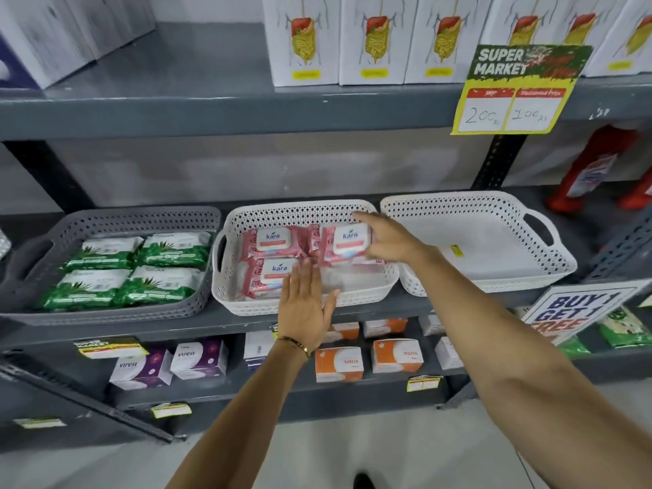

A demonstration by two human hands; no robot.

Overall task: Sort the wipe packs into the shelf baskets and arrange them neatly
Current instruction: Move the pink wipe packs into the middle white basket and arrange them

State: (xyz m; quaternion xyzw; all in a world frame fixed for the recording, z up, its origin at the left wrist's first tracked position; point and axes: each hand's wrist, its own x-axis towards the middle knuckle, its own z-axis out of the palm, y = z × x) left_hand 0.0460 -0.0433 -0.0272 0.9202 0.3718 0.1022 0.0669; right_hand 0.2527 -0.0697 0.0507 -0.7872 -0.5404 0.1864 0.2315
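Observation:
Three baskets stand side by side on the middle shelf. The grey basket point(116, 312) on the left holds several green wipe packs point(137, 270). The white middle basket point(300, 213) holds three pink wipe packs: two on its left side point(271, 240) and one at the back right point(347, 241). My right hand point(388, 238) rests against that back-right pack, fingers spread around its right edge. My left hand point(305, 305) hovers flat and open over the basket's front rim, touching nothing that I can see. The white right basket point(476, 202) holds no packs.
Grey metal shelving with slotted uprights frames the baskets. White boxes line the top shelf, and a yellow price sign point(511, 100) hangs from its edge. Red bottles point(596, 171) stand far right. Purple and orange boxes fill the shelf below, beside a "buy 1 get 1" card point(571, 308).

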